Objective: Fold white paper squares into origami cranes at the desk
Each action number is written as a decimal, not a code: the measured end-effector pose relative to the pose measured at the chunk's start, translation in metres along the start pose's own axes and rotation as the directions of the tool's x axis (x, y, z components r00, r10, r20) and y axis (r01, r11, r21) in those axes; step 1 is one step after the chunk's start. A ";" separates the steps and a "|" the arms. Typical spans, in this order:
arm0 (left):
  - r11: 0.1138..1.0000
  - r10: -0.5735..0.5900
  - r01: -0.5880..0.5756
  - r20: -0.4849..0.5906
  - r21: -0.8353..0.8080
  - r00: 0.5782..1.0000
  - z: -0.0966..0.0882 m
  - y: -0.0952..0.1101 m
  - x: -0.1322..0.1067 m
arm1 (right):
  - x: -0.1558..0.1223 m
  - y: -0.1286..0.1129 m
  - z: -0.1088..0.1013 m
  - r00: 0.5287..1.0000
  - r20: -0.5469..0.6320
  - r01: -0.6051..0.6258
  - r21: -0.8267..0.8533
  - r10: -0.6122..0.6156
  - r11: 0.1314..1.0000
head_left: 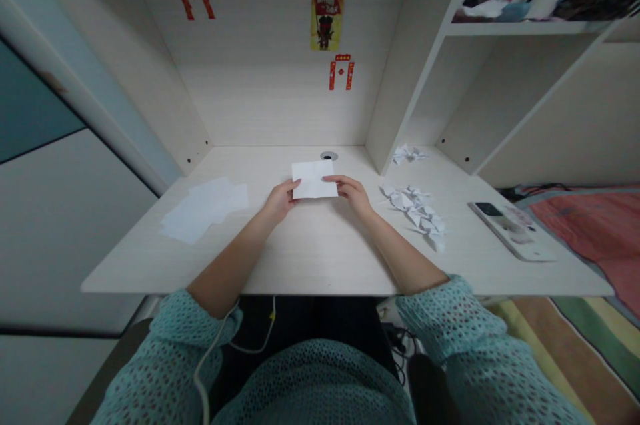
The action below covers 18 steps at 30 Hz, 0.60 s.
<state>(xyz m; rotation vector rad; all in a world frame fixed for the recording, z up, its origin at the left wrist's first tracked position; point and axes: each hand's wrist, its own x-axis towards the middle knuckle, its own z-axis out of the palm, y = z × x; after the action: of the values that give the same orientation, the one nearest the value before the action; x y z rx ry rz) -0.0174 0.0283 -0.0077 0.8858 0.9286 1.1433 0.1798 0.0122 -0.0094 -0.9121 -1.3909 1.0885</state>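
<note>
Over the pale desk [320,258], my left hand [281,201] and right hand [354,193] — both pinched closed — hold white paper [311,184] by opposite sides, probably to steady it.

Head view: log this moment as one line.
left hand: holds paper at left edge | right hand: holds its right side | loose sheets: desk, left | folded papers: desk, right

Sheet [311,180]: smooth matt paper. Folded pieces [421,217]: creased paper. Desk [310,255]: wood-look, matt. Sleeves [470,328]: openwork knit.
</note>
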 end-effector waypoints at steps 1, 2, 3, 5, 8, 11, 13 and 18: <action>1.000 -0.008 0.008 -0.009 -0.020 1.000 0.001 0.001 0.000 | 0.000 0.001 0.000 1.000 0.012 0.010 -0.006 -0.010 1.000; 0.999 -0.018 0.017 -0.019 -0.044 1.000 0.001 0.001 -0.001 | 0.000 0.002 0.001 0.999 0.020 0.027 -0.015 -0.027 1.000; 0.997 -0.030 0.028 -0.030 -0.070 0.999 0.002 0.002 -0.001 | -0.001 0.002 0.001 0.999 0.028 0.045 -0.023 -0.045 0.999; 0.991 -0.060 0.053 -0.049 -0.123 0.997 0.002 0.004 -0.001 | -0.001 0.003 0.003 0.997 0.044 0.061 -0.019 -0.060 0.998; 0.983 -0.094 0.083 -0.055 -0.164 0.994 0.001 0.005 -0.001 | -0.002 0.004 0.003 0.998 0.054 0.027 0.007 -0.027 1.000; 0.981 -0.112 0.108 -0.011 -0.163 0.994 0.000 0.006 -0.002 | -0.001 0.004 0.002 1.000 0.003 -0.005 -0.011 0.005 1.000; 0.977 -0.129 0.131 0.023 -0.167 0.991 0.001 0.006 -0.003 | -0.001 0.006 0.001 0.998 -0.067 -0.024 -0.041 0.021 0.999; 0.969 -0.181 0.185 0.040 -0.165 0.983 0.009 0.009 -0.008 | 0.002 0.012 0.001 0.979 -0.192 -0.064 0.058 0.074 0.996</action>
<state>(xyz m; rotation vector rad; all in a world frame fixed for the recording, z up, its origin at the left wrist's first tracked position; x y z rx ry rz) -0.0136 0.0214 0.0046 0.6611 0.8613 1.0329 0.1780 0.0169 -0.0203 -1.0076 -1.1735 1.0528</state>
